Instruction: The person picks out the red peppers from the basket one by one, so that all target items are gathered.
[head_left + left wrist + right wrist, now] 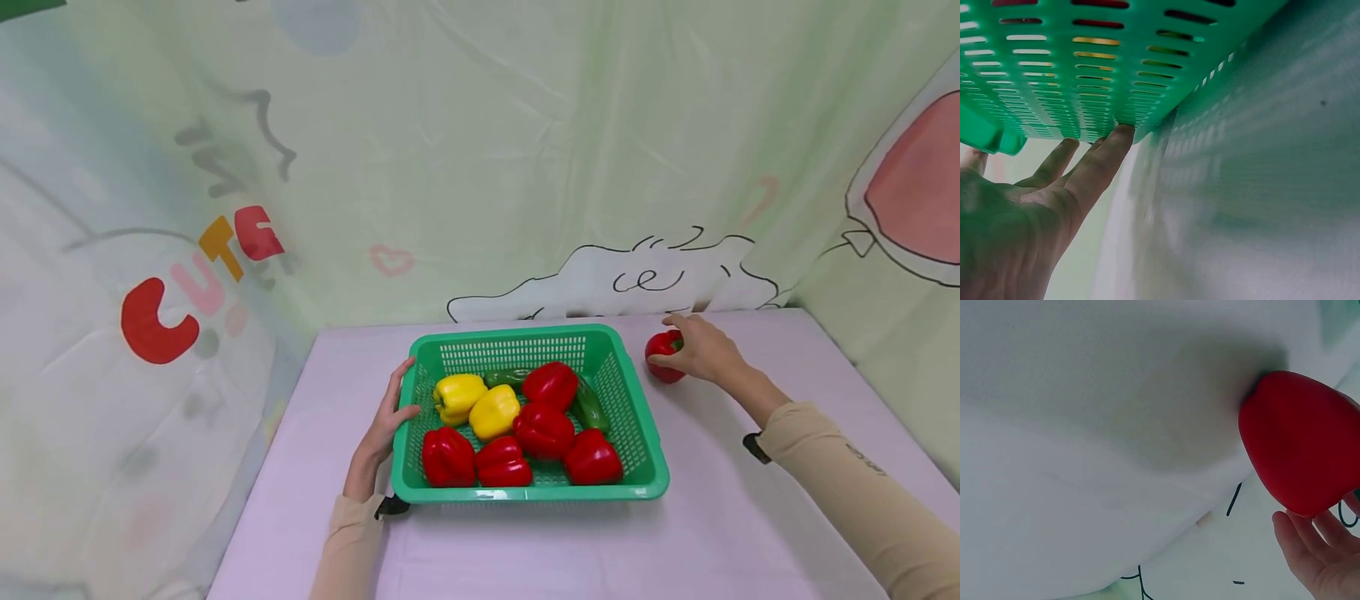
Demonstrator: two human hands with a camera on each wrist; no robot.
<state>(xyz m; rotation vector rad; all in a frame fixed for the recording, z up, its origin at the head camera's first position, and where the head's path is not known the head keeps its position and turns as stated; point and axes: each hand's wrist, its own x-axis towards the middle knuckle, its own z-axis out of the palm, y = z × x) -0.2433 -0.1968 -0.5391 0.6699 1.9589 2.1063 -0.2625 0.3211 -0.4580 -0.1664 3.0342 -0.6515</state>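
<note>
A green plastic basket (525, 494) with slotted walls stands on the table, holding several red bell peppers (543, 431) and two yellow bell peppers (495, 412). My left hand (385, 423) is at its left side, thumb over the rim and fingers outside. Straight, spread fingers (1100, 159) touch the slotted outer wall in the left wrist view. Right of the basket, my right hand (703, 350) holds a single red bell pepper (659, 344) between thumb and fingers. In the right wrist view this pepper (1300, 444) hides part of the hand.
Long green vegetables (590, 407) lie among the peppers in the basket. A pale lilac cloth covers the table (510, 554). Printed curtains (450, 167) hang behind the table and along both sides, close to its far edge.
</note>
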